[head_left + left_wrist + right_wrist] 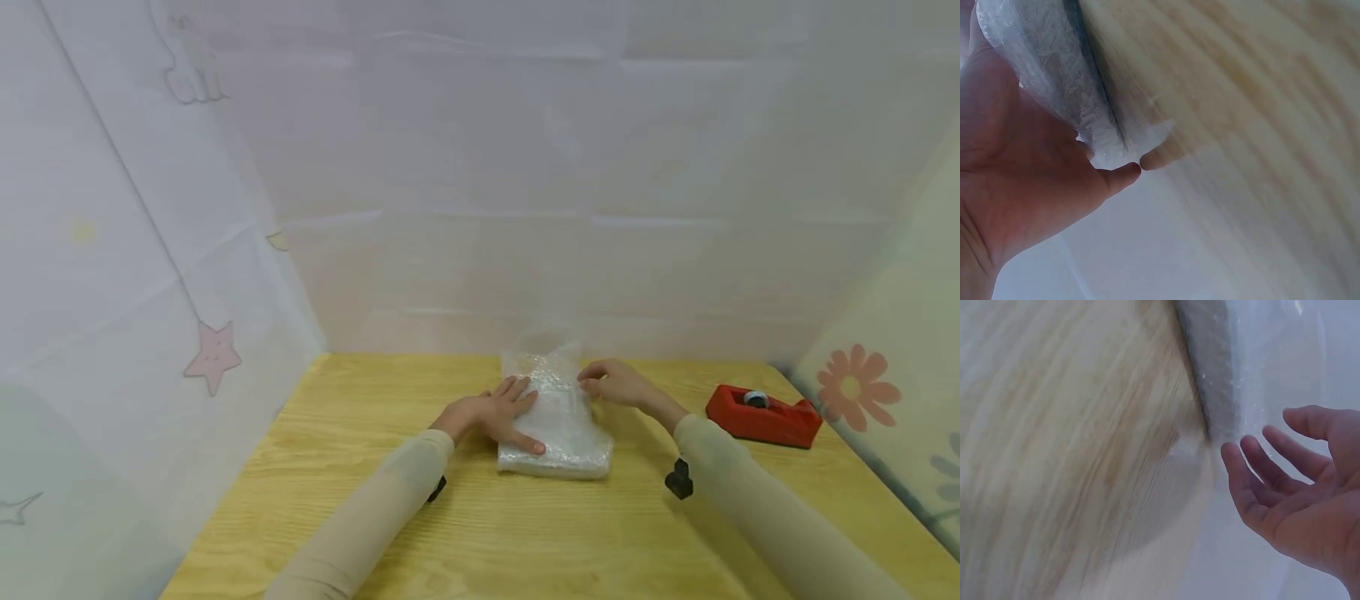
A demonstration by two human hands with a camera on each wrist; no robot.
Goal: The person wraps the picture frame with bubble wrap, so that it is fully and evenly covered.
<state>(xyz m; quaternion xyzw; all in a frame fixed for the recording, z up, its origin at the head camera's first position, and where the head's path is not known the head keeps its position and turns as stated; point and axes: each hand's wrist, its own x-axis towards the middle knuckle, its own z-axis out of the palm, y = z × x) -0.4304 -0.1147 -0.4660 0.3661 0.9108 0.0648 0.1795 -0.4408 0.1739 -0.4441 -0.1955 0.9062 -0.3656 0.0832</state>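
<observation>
A bundle of clear bubble wrap [558,433] lies on the table, its front end folded over and its far end a loose, see-through sheet. Across its left side rests my left hand [504,414], palm down with the fingers spread. The left wrist view shows this hand [1041,169] against the edge of the wrap [1041,62]. Beside the far right edge is my right hand [617,383], fingers loosely bent. In the right wrist view the right hand's fingers [1272,469] are parted with nothing between them, close to the wrap [1216,369].
A red tape dispenser [765,417] with a roll of tape stands at the right of the wooden table [465,533]. Pale printed sheets [480,167] hang as walls behind the table and along both sides.
</observation>
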